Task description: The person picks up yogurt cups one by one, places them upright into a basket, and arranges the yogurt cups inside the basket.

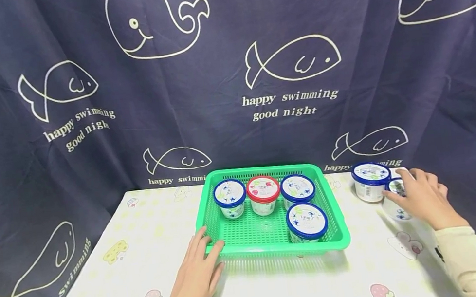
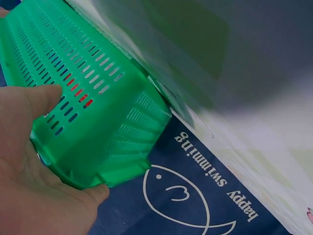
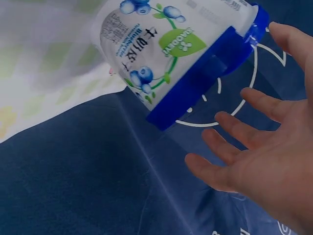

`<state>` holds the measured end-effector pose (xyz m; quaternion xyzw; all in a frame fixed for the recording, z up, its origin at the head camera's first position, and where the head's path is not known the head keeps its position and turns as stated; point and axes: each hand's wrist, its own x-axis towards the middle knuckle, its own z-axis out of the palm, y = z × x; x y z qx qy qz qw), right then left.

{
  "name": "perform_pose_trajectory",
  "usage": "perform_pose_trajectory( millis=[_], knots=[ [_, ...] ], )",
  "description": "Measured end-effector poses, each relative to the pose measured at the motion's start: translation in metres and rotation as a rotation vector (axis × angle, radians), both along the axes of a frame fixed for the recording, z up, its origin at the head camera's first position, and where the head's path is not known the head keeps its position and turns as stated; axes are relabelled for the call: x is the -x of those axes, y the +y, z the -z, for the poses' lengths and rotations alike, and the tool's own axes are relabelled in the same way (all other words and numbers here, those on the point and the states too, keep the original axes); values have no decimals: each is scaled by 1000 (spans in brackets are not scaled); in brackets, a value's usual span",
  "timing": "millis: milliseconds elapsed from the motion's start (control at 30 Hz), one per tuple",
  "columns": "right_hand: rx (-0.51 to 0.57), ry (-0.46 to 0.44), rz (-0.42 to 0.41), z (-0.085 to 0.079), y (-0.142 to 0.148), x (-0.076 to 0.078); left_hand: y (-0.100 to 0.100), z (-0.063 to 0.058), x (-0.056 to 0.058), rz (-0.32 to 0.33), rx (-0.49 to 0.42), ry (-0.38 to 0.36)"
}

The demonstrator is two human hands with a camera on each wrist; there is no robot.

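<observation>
At the near left corner of a green plastic basket (image 1: 271, 250), my left hand (image 1: 196, 271) holds the rim. In the left wrist view, its thumb lies against the slotted outer wall. My right hand (image 1: 426, 195) is over a white tub with a blue lid (image 1: 396, 209) on the table's right side, partly hiding it. The right wrist view shows my right hand (image 3: 259, 142) with fingers spread beside the lid, and blueberries printed on the tub (image 3: 161, 54). Another blue-lidded tub (image 1: 370, 187) stands just behind and left of that one.
Inside the basket stand a red-lidded tub (image 1: 263, 192) and blue-lidded tubs, one at the back left (image 1: 230, 196), one at the back right (image 1: 297, 188) and one at the front right (image 1: 307, 221). A dark blue curtain (image 1: 232, 95) hangs behind the patterned white table (image 1: 280, 290).
</observation>
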<state>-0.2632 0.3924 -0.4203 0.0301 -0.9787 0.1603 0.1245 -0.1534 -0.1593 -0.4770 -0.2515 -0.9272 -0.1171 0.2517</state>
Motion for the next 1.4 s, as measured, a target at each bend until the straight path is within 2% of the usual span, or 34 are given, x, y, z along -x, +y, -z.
perform_pose_trajectory(
  millis=[467,600,867,1167,1400],
  knots=[
    [-33,-97,30,12,13,10,0,-1,0,-3,2,-6],
    [-29,-147,25,13,18,11,0,-1,0,-4,0,-13],
    [-36,-179,8,14,24,9,0,-1,0,-4,-1,-15],
    [-37,-104,15,19,23,-2,0,-1,0,-10,8,-35],
    [-49,-19,18,8,10,-13,0,-1,0,-8,-2,-32]
  ],
)
